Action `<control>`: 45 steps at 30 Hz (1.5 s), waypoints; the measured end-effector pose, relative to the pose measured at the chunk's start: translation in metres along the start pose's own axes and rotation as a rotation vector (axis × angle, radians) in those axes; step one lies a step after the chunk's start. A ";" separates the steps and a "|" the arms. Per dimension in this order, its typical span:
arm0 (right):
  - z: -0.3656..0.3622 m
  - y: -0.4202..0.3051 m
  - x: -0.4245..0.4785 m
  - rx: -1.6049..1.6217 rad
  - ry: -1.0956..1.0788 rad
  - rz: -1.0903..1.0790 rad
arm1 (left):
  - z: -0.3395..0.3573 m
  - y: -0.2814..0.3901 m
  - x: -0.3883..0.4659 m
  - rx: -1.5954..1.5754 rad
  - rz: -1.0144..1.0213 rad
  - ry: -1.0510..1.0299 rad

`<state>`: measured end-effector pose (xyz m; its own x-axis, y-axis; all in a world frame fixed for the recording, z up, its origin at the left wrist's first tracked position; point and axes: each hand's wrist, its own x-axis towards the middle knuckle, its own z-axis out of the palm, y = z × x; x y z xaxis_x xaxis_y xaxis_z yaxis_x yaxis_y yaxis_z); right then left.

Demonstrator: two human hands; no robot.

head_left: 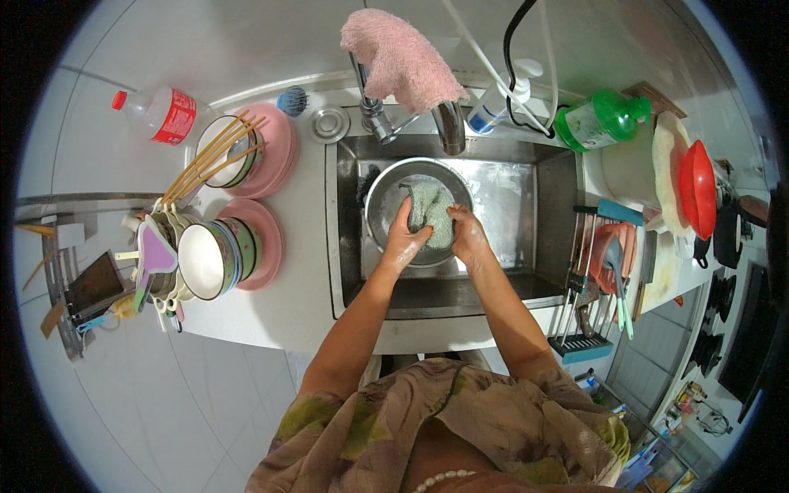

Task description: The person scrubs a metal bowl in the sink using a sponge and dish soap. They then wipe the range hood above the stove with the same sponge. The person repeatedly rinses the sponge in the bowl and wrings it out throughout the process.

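Observation:
A pale green cloth (435,215) is held between my two hands over a round metal basin (386,179). My left hand (404,239) grips the cloth's left side, with white suds on the wrist. On the other side, my right hand (468,234) pinches the cloth's edge between thumb and fingers and also bears suds. The basin stands in the left part of a stainless steel sink (505,185). Above it, a metal faucet (453,132) has a pink towel (404,58) draped over it.
Left of the sink stand stacked pink plates (280,160), bowls (203,262) and wooden chopsticks (212,160). Behind it are a blue scrub brush (292,100), a sink strainer (329,124) and a pump bottle (499,101). A green bottle (601,120) and a utensil rack (582,348) are at the right.

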<state>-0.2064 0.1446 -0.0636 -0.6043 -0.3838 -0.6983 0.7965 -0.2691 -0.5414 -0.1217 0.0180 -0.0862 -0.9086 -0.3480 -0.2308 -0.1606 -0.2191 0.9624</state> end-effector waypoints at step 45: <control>0.029 0.051 0.038 -1.464 0.313 -0.708 | 0.010 -0.104 0.020 -0.533 -0.360 0.290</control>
<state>-0.1885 0.0911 -0.1043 -0.9405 -0.3248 -0.0998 -0.2037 0.7741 -0.5994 -0.1273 0.0426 -0.1899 -0.6835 -0.3828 -0.6215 -0.1535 -0.7570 0.6351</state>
